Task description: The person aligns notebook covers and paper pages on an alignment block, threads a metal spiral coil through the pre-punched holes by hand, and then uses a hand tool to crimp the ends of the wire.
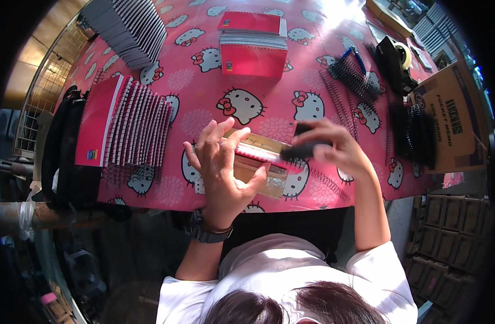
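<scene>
Near the table's front edge, my left hand [221,159] spans a small pink-edged memo pad [253,153], thumb on its near side and fingers on its far side. The pad rests in a tan, wood-like holder [274,186]. Beside the pad's right end my right hand [334,147] is closed around a black tool [304,150], smeared by motion; its exact kind cannot be made out. A loose wire spiral [328,184] lies just right of the holder.
Pink spiral notebooks [104,121] stand in a row at left, with a grey stack [126,32] behind. More pink pads [254,59] sit at the far middle. Black spirals [355,81], blue-handled pliers [359,58], a tape dispenser [396,65] and a cardboard box [453,116] are at right.
</scene>
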